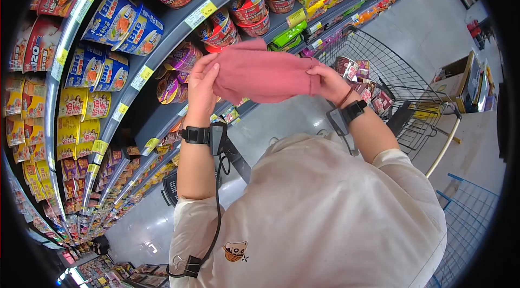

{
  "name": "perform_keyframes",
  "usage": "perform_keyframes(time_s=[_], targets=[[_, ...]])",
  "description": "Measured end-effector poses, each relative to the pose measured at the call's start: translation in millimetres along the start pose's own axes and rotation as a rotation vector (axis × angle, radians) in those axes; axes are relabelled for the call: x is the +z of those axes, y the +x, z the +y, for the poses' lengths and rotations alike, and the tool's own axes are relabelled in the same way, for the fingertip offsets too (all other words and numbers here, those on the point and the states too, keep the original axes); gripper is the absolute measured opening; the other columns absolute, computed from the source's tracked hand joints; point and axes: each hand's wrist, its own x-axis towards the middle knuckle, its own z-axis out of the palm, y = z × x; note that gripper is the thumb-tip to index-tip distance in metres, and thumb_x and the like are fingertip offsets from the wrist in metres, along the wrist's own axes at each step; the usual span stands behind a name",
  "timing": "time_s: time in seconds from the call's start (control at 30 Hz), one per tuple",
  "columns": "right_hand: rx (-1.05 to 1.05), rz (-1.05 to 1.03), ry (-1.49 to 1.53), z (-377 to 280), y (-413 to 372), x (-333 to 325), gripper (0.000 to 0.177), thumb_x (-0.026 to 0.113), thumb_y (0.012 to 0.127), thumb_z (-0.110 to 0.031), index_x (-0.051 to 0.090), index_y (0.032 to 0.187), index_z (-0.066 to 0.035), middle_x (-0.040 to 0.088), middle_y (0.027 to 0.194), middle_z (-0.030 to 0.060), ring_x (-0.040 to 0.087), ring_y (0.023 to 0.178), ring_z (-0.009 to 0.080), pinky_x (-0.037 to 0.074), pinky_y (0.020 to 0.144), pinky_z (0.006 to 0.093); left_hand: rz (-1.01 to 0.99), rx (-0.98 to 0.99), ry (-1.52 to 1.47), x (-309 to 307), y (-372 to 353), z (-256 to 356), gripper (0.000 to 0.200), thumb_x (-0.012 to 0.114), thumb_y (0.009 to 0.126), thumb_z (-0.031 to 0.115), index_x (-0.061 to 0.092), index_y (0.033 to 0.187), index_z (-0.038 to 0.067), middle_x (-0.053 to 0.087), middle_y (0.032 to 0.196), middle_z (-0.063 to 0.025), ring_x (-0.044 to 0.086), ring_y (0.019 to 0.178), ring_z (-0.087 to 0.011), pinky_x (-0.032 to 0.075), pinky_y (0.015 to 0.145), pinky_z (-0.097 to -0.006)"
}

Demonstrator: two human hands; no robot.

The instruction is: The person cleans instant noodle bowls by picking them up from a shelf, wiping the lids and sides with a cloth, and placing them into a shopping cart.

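A folded pink cloth is stretched between my two hands, in front of the shelf with cup noodles. My left hand grips its left end, thumb on top and the other fingers partly hidden behind it. At the cloth's right end, my right hand pinches the edge with the thumb in front. Dark straps with small devices sit on both wrists. Purple noodle cups stand on the shelf just left of my left hand.
Shelves with blue noodle buckets and red noodle cups curve along the left and top. A wire shopping cart holding several packages stands at the right. Beyond it is a cardboard box. A black basket lies on the floor.
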Motion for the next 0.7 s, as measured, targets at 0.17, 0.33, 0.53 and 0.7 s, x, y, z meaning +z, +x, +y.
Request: perform_keyframes(time_s=[0.17, 0.33, 0.53, 0.7], targets=[[0.041, 0.026, 0.057, -1, 12, -13, 0.046, 0.054, 0.089, -0.016, 0.042, 0.132, -0.003, 0.059, 0.115, 0.0119, 0.062, 0.099, 0.0236, 0.055, 0.076, 0.0433, 0.079, -0.004, 0.489, -37, 2, -30, 0.018, 0.056, 0.091, 0.006, 0.063, 0.108, 0.002, 0.065, 0.101, -0.0048, 0.059, 0.091, -0.0088, 0.046, 0.082, -0.0227], [-0.088, 0.378, -0.308, -11, 11, 12, 0.056, 0.062, 0.082, -0.004, 0.04, 0.133, -0.004, 0.058, 0.114, 0.0146, 0.063, 0.093, 0.022, 0.055, 0.075, 0.0371, 0.015, 0.071, 0.525, -24, 1, -13, 0.019, 0.055, 0.092, 0.005, 0.062, 0.109, 0.0, 0.065, 0.1, -0.0045, 0.06, 0.089, -0.0085, 0.047, 0.079, -0.0215], [-0.213, 0.468, -0.664, 4, 29, -18, 0.048, 0.054, 0.083, -0.001, 0.044, 0.129, -0.005, 0.061, 0.103, 0.011, 0.063, 0.088, 0.0186, 0.053, 0.076, 0.0309, -0.02, 0.129, 0.602, -2, -12, 27, 0.02, 0.055, 0.092, 0.006, 0.063, 0.109, 0.001, 0.066, 0.099, -0.0056, 0.06, 0.087, -0.0085, 0.046, 0.076, -0.0213], [-0.213, 0.159, 0.262, -14, 20, -4, 0.035, 0.05, 0.087, -0.005, 0.047, 0.122, -0.007, 0.057, 0.11, 0.0092, 0.06, 0.098, 0.0197, 0.049, 0.087, 0.0352, 0.079, 0.216, 0.539, -3, -21, 45, 0.019, 0.055, 0.093, 0.008, 0.064, 0.108, 0.002, 0.065, 0.097, -0.0042, 0.059, 0.085, -0.0075, 0.047, 0.074, -0.0221]])
